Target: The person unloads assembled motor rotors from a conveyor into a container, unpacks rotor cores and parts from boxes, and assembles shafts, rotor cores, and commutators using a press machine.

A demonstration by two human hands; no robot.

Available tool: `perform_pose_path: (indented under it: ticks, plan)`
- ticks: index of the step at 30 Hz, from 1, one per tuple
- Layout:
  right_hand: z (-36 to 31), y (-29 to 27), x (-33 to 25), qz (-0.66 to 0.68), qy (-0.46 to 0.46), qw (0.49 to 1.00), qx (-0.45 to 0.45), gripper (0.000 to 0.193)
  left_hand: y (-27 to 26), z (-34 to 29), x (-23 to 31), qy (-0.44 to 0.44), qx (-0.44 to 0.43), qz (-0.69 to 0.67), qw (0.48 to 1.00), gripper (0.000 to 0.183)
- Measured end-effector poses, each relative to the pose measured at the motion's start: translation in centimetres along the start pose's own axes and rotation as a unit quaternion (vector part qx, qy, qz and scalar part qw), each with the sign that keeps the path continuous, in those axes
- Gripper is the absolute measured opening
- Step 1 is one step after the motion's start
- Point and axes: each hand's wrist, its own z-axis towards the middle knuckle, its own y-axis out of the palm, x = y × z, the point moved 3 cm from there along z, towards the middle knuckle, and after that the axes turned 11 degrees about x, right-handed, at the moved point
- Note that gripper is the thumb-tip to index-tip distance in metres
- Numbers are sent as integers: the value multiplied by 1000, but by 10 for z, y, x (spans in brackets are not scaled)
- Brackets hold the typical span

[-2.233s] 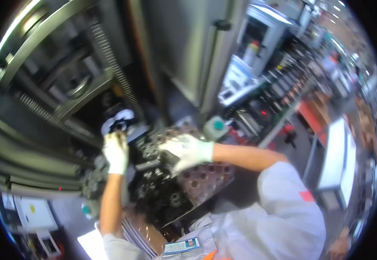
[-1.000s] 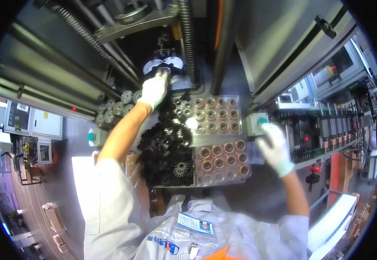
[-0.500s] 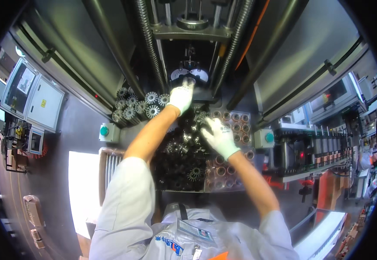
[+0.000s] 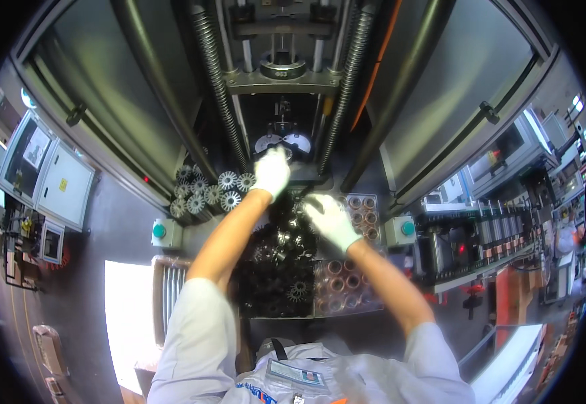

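Observation:
My left hand (image 4: 272, 176), in a white glove, reaches into the press in front of the round-edged pale plates (image 4: 268, 143). Its fingers are closed at the fixture; a small shiny part shows there, too blurred to name. My right hand (image 4: 333, 221), also gloved, is lower and to the right, over the edge of a heap of dark toothed metal cores (image 4: 283, 246). Its thumb and fingers curl around something dark that I cannot make out. Beside that hand is a clear tray of copper-coloured rings (image 4: 337, 283).
Stacks of silvery toothed cores (image 4: 229, 180) stand left of my left hand. Green push-buttons sit on a left box (image 4: 167, 232) and a right box (image 4: 400, 231). Thick posts (image 4: 162, 87) and coil springs (image 4: 212, 60) flank the press; its ringed head (image 4: 282, 67) hangs above.
The view has shifted, with the press now lower in it. My left hand has drawn slightly back from the plates. My right hand's fingers have curled in more at the dark cores.

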Motion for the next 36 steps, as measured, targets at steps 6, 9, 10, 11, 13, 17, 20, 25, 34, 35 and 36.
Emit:
perform_pose_path:
  ticks: [6, 9, 10, 11, 13, 17, 20, 25, 34, 35, 36]
  plan:
    - [90, 48, 14, 148, 186, 968, -81, 41, 33, 17, -75, -219, -27, -223, 950, 37]
    - [113, 55, 12, 196, 244, 947, -76, 41, 44, 18, -46, -412, -113, -381, 820, 35]
    - [119, 59, 14, 208, 285, 931, -91, 40, 44, 21, -37, -442, -136, -411, 786, 35]
    - [127, 64, 18, 200, 296, 929, -95, 43, 44, 23, -28, -474, -132, -446, 748, 37]
    - [135, 75, 11, 200, 308, 925, -98, 44, 50, 24, -32, -512, -87, -477, 709, 35]
    - [144, 91, 17, 210, 335, 912, -105, 46, 56, 14, -30, -518, -33, -519, 679, 34]
    - [140, 97, 17, 232, 359, 897, -114, 46, 56, 8, -29, -526, -16, -515, 677, 34]
    - [139, 95, 10, 242, 371, 886, -138, 46, 59, 7, -41, -492, 12, -470, 733, 30]
    - [151, 96, 26, 261, 413, 861, -143, 55, 53, 13, -28, -525, -65, -542, 653, 36]
    - [153, 98, 27, 236, 417, 868, -129, 58, 53, 13, -26, -525, -50, -524, 668, 35]
    - [153, 103, 22, 238, 415, 868, -134, 58, 57, 12, -34, -528, -46, -522, 669, 35]
